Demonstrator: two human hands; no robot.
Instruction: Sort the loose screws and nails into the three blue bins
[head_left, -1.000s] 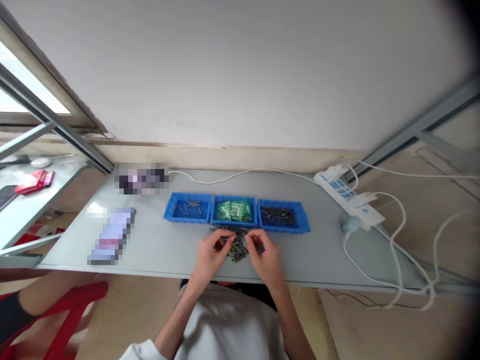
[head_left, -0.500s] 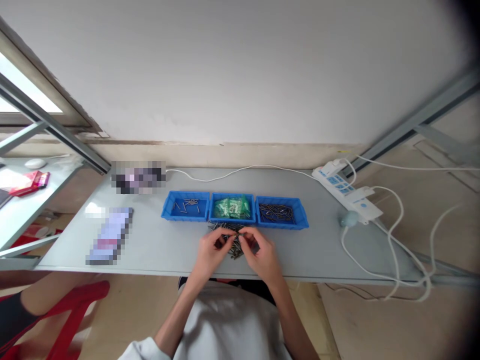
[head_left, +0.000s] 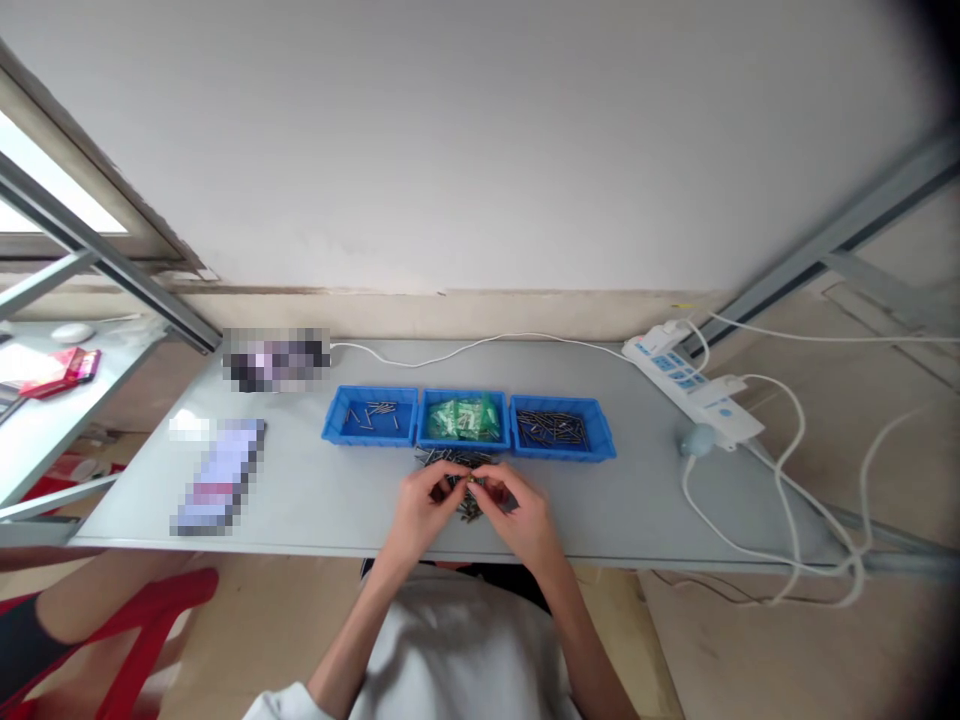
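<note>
My left hand point(head_left: 426, 503) and my right hand point(head_left: 519, 508) meet at the fingertips near the table's front, both closed in a pinch. Between them is a small brass-coloured metal piece point(head_left: 471, 479), too small to name exactly. Under and behind my fingers lies a pile of thin metal screws or pins point(head_left: 470, 512), partly hidden by the hands. Just beyond stand three blue trays in a row. A few silver pins lie in the left tray point(head_left: 369, 440), green-and-white packets point(head_left: 465, 418) fill the middle one, and many dark screws point(head_left: 551, 428) lie in the right tray point(head_left: 606, 440).
A blurred phone-like object point(head_left: 221, 475) lies at the left, a blurred dark item point(head_left: 276, 360) behind it. At the right, a white power strip point(head_left: 694, 385) trails cables over the table edge. A person's leg point(head_left: 82, 595) and a red stool point(head_left: 154, 620) show lower left.
My right fingertips have shifted slightly, and the brass-coloured piece between the hands shows more plainly. The trays and the pile look unchanged; the whole view has moved a little.
</note>
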